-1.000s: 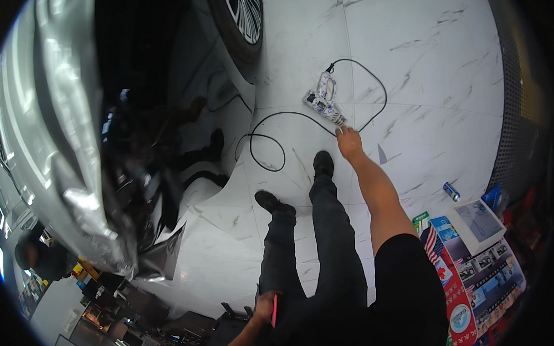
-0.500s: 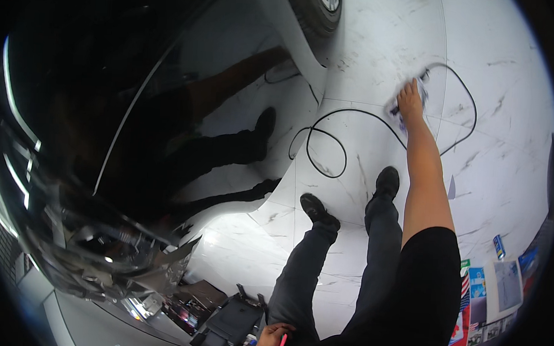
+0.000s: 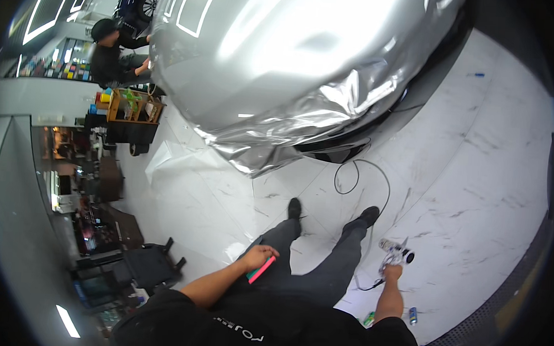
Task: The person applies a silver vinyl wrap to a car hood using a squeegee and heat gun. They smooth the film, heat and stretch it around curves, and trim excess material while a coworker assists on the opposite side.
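My left hand (image 3: 260, 258) is closed around a flat pink and green squeegee (image 3: 262, 270), held in front of my left thigh. Out to the right, my right hand (image 3: 393, 273) grips a white-and-grey patterned heat gun (image 3: 395, 253) with a black round end; a black cord hangs from it. Ahead of my feet stands a car (image 3: 258, 59), its front covered in a glossy silver film (image 3: 350, 95). The film's lower edge hangs loose and wrinkled, apart from both hands.
The cord (image 3: 388, 185) loops over the marble-patterned floor by my right shoe. A dark chair (image 3: 150, 266) is at left, near a wooden-framed cart (image 3: 136, 109). Another person (image 3: 117, 58) crouches by the car's far left. Cans (image 3: 413, 315) stand at lower right.
My view has swung from the car's dark side to its film-covered front. My right hand has drawn in from far out with the heat gun; my left has risen with the squeegee.
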The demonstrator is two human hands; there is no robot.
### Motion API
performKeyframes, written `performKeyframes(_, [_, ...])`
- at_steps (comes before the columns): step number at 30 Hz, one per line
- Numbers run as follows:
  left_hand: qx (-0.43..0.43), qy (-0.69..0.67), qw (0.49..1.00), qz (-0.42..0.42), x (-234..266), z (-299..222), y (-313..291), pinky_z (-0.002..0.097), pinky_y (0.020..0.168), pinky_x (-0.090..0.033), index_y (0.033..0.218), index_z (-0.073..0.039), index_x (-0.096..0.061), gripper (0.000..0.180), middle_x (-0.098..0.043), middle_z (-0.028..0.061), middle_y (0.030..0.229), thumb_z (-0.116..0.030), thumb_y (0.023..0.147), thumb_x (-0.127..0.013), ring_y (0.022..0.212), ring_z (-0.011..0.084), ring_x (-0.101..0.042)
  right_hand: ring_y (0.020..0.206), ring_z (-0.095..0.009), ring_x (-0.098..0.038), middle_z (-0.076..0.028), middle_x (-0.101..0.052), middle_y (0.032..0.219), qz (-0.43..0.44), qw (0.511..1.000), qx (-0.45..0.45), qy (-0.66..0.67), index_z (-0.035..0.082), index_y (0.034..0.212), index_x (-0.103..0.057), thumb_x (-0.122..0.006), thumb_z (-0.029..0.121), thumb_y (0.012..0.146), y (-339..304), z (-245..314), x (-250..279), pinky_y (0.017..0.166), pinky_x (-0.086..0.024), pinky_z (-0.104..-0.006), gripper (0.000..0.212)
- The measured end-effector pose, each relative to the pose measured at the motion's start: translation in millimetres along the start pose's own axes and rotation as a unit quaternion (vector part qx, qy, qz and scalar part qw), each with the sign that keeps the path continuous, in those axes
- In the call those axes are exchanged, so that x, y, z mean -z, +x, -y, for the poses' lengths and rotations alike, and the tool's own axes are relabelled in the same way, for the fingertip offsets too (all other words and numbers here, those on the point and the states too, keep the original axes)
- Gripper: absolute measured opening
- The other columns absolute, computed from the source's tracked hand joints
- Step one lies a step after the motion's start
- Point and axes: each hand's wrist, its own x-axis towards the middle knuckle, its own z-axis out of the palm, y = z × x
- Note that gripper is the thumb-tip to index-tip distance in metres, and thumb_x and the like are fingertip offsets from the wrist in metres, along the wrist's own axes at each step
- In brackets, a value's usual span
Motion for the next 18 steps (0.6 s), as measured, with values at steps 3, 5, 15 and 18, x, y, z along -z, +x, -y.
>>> performKeyframes(3, [-0.047,-0.046,0.998,-0.011,41.7,-16.0,-17.9,0.0293,0.087,-0.055,0.107,0.0,-0.074,0.026,-0.074,0.0084,0.098,-0.006,0.1,-0.05,0.091,0.0153,-0.07,0.059,-0.026,-0.065,-0.014,-0.068,0.074,0.048,0.914,-0.141,0.376,-0.005,0.086,-0.066,-0.07,0.003,0.079,-113.4,10.7,36.1,0.058,-0.053,-0.0412,0.011])
performKeyframes(5, [-0.057,-0.098,0.993,-0.03,71.2,-28.4,-31.3,0.0287,0.087,-0.055,0.107,0.001,-0.074,0.026,-0.075,0.0094,0.098,-0.006,0.101,-0.05,0.092,0.0153,-0.07,0.054,-0.021,-0.061,-0.011,-0.064,0.07,0.029,0.862,-0.147,0.485,-0.003,0.092,-0.065,-0.072,0.006,0.082,-154.1,9.1,40.8,0.05,-0.049,-0.0369,0.015])
performKeyframes(15, [-0.163,-0.378,0.907,-0.088,333.4,134.3,-102.7,0.0233,0.055,-0.042,0.121,-0.001,-0.068,0.03,-0.068,0.0045,0.095,-0.013,0.102,-0.05,0.063,0.008,-0.049,0.057,-0.016,-0.057,-0.003,-0.061,0.078,0.043,0.706,-0.1,0.699,0.011,0.098,-0.063,-0.065,0.026,0.094,-365.9,83.3,-5.0,0.052,-0.049,-0.03,0.015])
performKeyframes(18, [-0.133,-0.504,0.843,-0.13,426.1,216.1,-131.2,0.0207,0.047,-0.034,0.128,-0.002,-0.063,0.034,-0.063,0.0006,0.094,-0.018,0.1,-0.053,0.057,0.0056,-0.04,0.057,-0.016,-0.058,-0.004,-0.06,0.077,0.058,0.747,-0.102,0.655,0.009,0.099,-0.064,-0.066,0.024,0.093,-427.7,135.2,-27.8,0.049,-0.051,-0.0311,0.016])
